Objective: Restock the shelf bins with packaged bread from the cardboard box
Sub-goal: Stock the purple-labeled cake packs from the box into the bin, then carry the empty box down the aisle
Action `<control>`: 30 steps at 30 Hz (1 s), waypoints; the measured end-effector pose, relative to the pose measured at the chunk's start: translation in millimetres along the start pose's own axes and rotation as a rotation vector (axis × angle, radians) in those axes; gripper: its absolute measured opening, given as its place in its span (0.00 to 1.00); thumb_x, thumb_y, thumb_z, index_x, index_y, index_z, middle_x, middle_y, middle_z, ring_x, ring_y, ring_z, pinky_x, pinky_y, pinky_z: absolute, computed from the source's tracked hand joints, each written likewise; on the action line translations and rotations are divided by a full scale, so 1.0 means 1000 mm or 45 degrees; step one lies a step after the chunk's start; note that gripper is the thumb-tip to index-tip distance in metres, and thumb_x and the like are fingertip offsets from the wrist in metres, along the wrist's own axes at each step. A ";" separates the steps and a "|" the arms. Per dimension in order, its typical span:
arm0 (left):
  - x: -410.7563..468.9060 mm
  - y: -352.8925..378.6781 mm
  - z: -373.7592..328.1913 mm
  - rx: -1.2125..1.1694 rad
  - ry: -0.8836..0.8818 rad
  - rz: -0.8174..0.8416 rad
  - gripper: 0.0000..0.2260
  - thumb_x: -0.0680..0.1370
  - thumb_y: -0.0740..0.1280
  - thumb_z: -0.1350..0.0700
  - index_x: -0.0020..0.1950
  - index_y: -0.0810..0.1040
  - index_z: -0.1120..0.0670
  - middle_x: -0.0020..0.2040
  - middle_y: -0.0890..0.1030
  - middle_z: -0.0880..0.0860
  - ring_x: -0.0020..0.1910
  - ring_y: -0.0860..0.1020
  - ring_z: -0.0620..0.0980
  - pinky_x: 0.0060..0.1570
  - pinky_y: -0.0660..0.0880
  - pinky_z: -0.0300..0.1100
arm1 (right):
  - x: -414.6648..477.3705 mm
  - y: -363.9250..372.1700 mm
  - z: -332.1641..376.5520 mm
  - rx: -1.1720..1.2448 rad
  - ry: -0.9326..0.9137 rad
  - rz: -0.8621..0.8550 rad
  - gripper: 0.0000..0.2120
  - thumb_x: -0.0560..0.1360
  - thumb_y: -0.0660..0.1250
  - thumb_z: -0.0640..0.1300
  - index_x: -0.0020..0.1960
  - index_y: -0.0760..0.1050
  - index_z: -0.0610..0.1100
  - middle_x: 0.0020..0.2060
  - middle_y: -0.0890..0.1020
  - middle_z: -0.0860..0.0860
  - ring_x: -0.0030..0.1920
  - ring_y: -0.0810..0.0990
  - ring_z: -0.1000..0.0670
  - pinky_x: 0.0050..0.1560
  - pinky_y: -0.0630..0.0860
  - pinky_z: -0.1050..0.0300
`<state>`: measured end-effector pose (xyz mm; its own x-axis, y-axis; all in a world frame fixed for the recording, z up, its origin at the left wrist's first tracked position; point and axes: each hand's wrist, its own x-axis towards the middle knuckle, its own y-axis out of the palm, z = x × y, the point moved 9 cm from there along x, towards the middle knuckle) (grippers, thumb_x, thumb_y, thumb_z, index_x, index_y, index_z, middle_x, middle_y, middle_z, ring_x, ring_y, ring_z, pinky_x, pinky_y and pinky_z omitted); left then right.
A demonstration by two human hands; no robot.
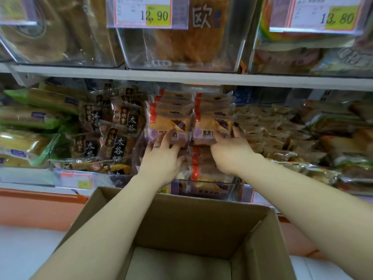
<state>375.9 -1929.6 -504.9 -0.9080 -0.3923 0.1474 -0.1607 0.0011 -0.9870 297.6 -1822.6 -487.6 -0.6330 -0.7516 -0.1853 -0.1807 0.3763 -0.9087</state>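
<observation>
A: Well, where are the hands?

B: Both are up at the lower shelf. The left hand (161, 158), with a ring (156, 147) on one finger, has its fingers spread and fairly straight, pressed against the lower front of the left stack of bread packs (170, 120). The right hand (230, 152) lies flat on the front of the right stack (212, 118), thumb up along that pack's right edge.

A: Any writing on the packs?

B: A purple band across each front pack begins "紫米"; fingers cover the rest. A red strip runs down each left edge.

A: And around them?

B: Just left are dark packets (119, 142) printed "太谷" in pale characters, and further left green-wrapped loaves (30, 118). To the right are small brown packs (268, 126), their lettering too blurred to read. More purple packs lie in the clear bin (201, 188) beneath the hands.

A: Higher up?

B: One price tag (155, 16) reads "12,90" and a second price tag (339, 18) reads "13,80". A wrapper between them bears a large "欧" (201, 16).

A: The cardboard box (181, 215)?

B: It is open-topped, under both forearms, right against the shelf front.
</observation>
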 end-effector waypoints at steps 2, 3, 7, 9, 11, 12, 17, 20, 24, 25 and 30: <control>-0.007 -0.008 -0.002 -0.040 -0.005 -0.116 0.20 0.80 0.58 0.46 0.71 0.66 0.49 0.75 0.60 0.57 0.72 0.63 0.61 0.70 0.60 0.56 | -0.018 -0.015 0.001 0.102 -0.024 -0.244 0.16 0.77 0.59 0.45 0.64 0.73 0.48 0.73 0.63 0.44 0.71 0.64 0.42 0.73 0.48 0.40; -0.011 -0.013 -0.005 -0.058 0.012 -0.190 0.19 0.79 0.60 0.48 0.69 0.68 0.50 0.72 0.65 0.58 0.69 0.67 0.60 0.68 0.63 0.56 | -0.031 -0.022 0.002 0.147 -0.048 -0.379 0.16 0.77 0.60 0.46 0.64 0.74 0.48 0.69 0.69 0.46 0.69 0.67 0.43 0.72 0.52 0.42; -0.041 -0.029 -0.024 -0.229 0.132 -0.405 0.14 0.77 0.63 0.54 0.63 0.76 0.52 0.62 0.76 0.54 0.61 0.75 0.54 0.64 0.69 0.54 | -0.081 -0.029 0.004 0.364 -0.126 -0.681 0.11 0.75 0.65 0.47 0.57 0.79 0.48 0.52 0.82 0.51 0.54 0.79 0.47 0.56 0.71 0.49; -0.061 -0.031 -0.030 -0.315 0.156 -0.429 0.12 0.78 0.64 0.55 0.60 0.78 0.52 0.59 0.78 0.51 0.58 0.76 0.51 0.63 0.69 0.52 | -0.100 -0.023 0.002 0.510 -0.136 -0.694 0.09 0.74 0.67 0.45 0.53 0.81 0.47 0.46 0.83 0.52 0.46 0.81 0.48 0.46 0.75 0.53; -0.081 -0.027 -0.035 -0.350 0.172 -0.404 0.10 0.77 0.66 0.56 0.58 0.79 0.52 0.55 0.80 0.50 0.54 0.78 0.51 0.60 0.71 0.51 | -0.116 -0.009 0.001 0.593 -0.118 -0.641 0.08 0.75 0.67 0.45 0.52 0.81 0.47 0.43 0.83 0.52 0.44 0.81 0.50 0.42 0.77 0.54; -0.091 -0.023 -0.036 -0.354 0.170 -0.375 0.10 0.77 0.66 0.57 0.57 0.79 0.52 0.54 0.81 0.50 0.53 0.78 0.51 0.59 0.71 0.50 | -0.123 0.000 0.001 0.621 -0.107 -0.602 0.09 0.75 0.66 0.46 0.53 0.81 0.48 0.45 0.83 0.52 0.45 0.81 0.50 0.43 0.78 0.54; -0.123 -0.001 -0.042 -0.303 0.156 -0.337 0.10 0.77 0.65 0.55 0.57 0.80 0.51 0.52 0.82 0.49 0.54 0.79 0.49 0.63 0.68 0.49 | -0.133 0.043 0.012 0.631 -0.117 -0.463 0.14 0.78 0.61 0.52 0.61 0.76 0.52 0.54 0.81 0.55 0.55 0.79 0.52 0.52 0.77 0.54; -0.129 0.004 -0.038 -0.275 0.078 -0.293 0.10 0.77 0.65 0.56 0.57 0.80 0.51 0.54 0.82 0.49 0.56 0.79 0.49 0.66 0.66 0.50 | -0.131 0.055 0.013 0.598 -0.134 -0.466 0.14 0.78 0.61 0.53 0.61 0.76 0.52 0.55 0.81 0.54 0.55 0.78 0.52 0.55 0.74 0.55; -0.153 -0.017 -0.016 -0.250 -0.109 -0.116 0.10 0.77 0.65 0.56 0.58 0.80 0.51 0.55 0.82 0.50 0.54 0.79 0.51 0.67 0.65 0.51 | -0.147 0.054 -0.004 0.643 -0.067 -0.295 0.14 0.78 0.61 0.53 0.61 0.76 0.53 0.55 0.80 0.55 0.58 0.75 0.52 0.60 0.68 0.54; -0.158 -0.026 -0.009 -0.236 -0.164 -0.085 0.11 0.78 0.65 0.56 0.58 0.80 0.51 0.55 0.82 0.50 0.54 0.79 0.51 0.67 0.65 0.51 | -0.151 0.052 -0.007 0.645 -0.041 -0.232 0.14 0.78 0.61 0.54 0.62 0.75 0.54 0.56 0.80 0.55 0.59 0.74 0.51 0.61 0.67 0.54; -0.185 -0.056 0.018 -0.199 -0.394 0.111 0.11 0.78 0.64 0.57 0.59 0.80 0.52 0.58 0.80 0.51 0.56 0.78 0.53 0.63 0.68 0.50 | -0.168 0.056 -0.017 0.731 0.111 0.063 0.17 0.76 0.63 0.54 0.64 0.73 0.53 0.58 0.76 0.52 0.62 0.70 0.48 0.58 0.67 0.53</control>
<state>559.8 -1873.5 -478.1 -0.7644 -0.6446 0.0134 -0.1672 0.1781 -0.9697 381.2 -1665.9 -501.5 -0.6946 -0.6839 -0.2230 0.2718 0.0375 -0.9616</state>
